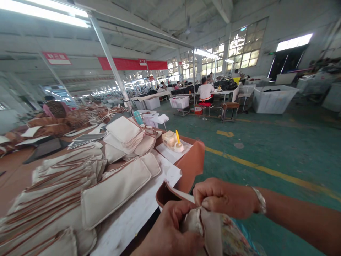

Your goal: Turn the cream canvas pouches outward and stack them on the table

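Observation:
Both hands grip one beige, brown-lined sewn piece (213, 231) at the lower right, beyond the table's corner. My left hand (170, 227) is closed round its near side, the thumb lying by a pale seam. My right hand (223, 199), with a silver bracelet at the wrist, pinches the same seam from the far side. A brown flap of material with a pale edge (170, 193) sticks out behind my fingers. Flowered cloth shows beneath the piece. To the left, flat beige sewn pieces (117, 192) lie overlapped in long rows.
A glue pot with a yellow brush (177, 137) stands beside a plastic container on white paper at the table corner. More beige panels (125, 131) are stacked behind the rows. White bins (274, 97), stools and a seated person (205, 90) are across the green floor.

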Motion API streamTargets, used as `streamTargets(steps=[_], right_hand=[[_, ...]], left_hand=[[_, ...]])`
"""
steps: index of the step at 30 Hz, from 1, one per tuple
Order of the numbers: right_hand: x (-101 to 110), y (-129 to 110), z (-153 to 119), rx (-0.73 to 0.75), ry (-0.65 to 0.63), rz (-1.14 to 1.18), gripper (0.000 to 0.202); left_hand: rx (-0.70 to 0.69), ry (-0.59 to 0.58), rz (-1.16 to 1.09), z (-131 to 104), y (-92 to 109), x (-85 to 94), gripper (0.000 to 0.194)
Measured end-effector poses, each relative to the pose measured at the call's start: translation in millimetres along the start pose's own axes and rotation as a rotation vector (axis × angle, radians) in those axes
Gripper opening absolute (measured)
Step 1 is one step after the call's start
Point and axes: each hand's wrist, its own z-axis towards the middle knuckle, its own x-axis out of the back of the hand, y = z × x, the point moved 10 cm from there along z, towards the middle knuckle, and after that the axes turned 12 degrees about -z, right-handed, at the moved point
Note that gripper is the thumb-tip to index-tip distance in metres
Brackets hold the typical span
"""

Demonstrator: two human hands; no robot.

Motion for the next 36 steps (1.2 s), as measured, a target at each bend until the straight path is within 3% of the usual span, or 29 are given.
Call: streamTargets(steps=[3,5,9,13,18,20,22,25,27,30,36], right_hand=[[-6.2,4.3,0.7,-0.086,-0.12,0.346,0.02],[-1.7,1.0,-0.6,-0.072,-0.084,0.328,0.031],[9.0,-6.3,-5.3,-0.02,0.004,0.014,0.039],[16.1,-26.9,-10.2,0.102,0.093,-0.368,0.022],[-10.0,-36.8,-12.0,0.221,0.062,-0.997,0.011],[-22.7,-34.1,-10.7,0.318,0.046,-1.131,0.012],[-24.8,-26.9,-7.0,0.352,0.03,-1.04,0.011],[-4.0,-6.7,2.5,0.162,0.047,-0.591,0.015],[3.1,2.6,4.3,0.029,0.023,-0.28,0.024],[2.4,-2.8,1.4,-0.04,-0.01,0.038,0.036],[5.9,-4.5,-5.2,-0.114,0.093,0.11,0.041]], left_hand=[[0.015,-0.026,-0.122,-3.5,-1.7,-3.3,0.024],[0.017,-0.017,-0.144,-4.4,-1.5,-2.1,0.025],[-0.008,-0.044,-0.195,-1.6,-0.2,-1.9,0.025],[-0.043,-0.027,-0.176,3.0,-1.2,2.5,0.025],[-0.057,0.113,-0.037,5.5,-5.4,13.4,0.029],[-0.063,0.141,-0.003,6.0,-5.7,14.1,0.025],[-0.076,0.164,0.017,5.8,-5.1,14.8,0.022],[-0.087,0.165,-0.024,3.6,-4.9,14.7,0.017],[-0.071,0.109,-0.118,1.4,-6.7,10.4,0.023],[-0.065,0.018,-0.231,-2.2,-6.4,4.4,0.04],[-0.122,0.039,-0.261,-0.9,-3.6,17.8,0.037]])
